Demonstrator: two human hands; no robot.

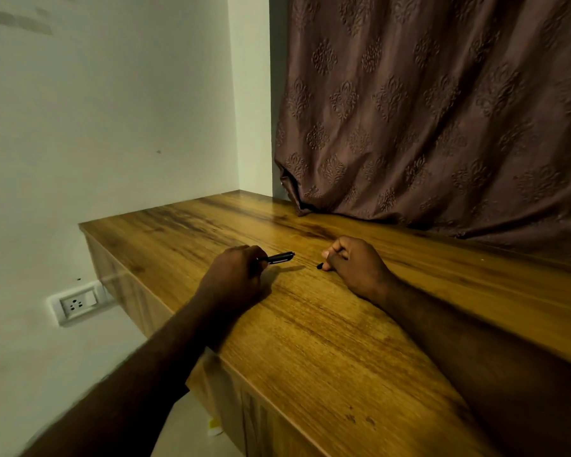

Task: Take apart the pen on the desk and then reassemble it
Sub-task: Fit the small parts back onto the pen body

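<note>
Both fists (pixel 236 273) closed — left on pen (pixel 281 257), right (pixel 356 265) on small black piece (pixel 319 266).

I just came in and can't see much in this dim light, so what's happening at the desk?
A person is working on a pen over the wooden desk. The left hand grips the black pen body, which sticks out toward the right. The right hand rests on the desk, pinching a small dark piece, apparently a part of the pen. The two pieces are apart, with a gap between them, so the pen is in pieces right now.
</note>
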